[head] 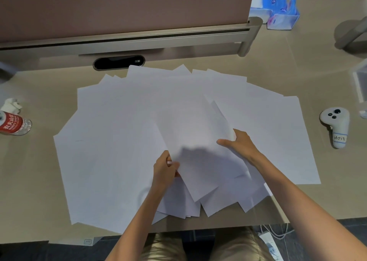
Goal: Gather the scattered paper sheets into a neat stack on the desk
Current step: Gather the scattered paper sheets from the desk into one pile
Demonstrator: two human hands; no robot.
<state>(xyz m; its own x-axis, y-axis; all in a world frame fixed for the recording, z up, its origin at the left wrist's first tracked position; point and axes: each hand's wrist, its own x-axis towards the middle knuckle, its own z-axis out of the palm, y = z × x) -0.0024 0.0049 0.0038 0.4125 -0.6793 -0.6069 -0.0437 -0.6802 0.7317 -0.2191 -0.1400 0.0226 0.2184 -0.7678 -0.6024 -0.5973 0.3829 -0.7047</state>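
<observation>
Several white paper sheets point(123, 133) lie fanned out and overlapping across the middle of the beige desk point(29, 181). A small bunch of sheets point(196, 141) is lifted and tilted above the spread. My left hand point(164, 169) pinches the bunch's lower left edge between thumb and fingers. My right hand point(240, 143) holds its right edge, thumb on top and fingers hidden under the paper. More sheets point(278, 133) extend to the right, and some point(218, 203) reach toward the desk's front edge.
A plastic water bottle with a red label point(14, 123) and a crumpled tissue point(13, 104) lie at the far left. A white controller point(336, 127) sits at the right. A brown divider panel point(119, 8) and a black cable port point(119, 62) stand behind; blue tissue packs point(278, 8) at back right.
</observation>
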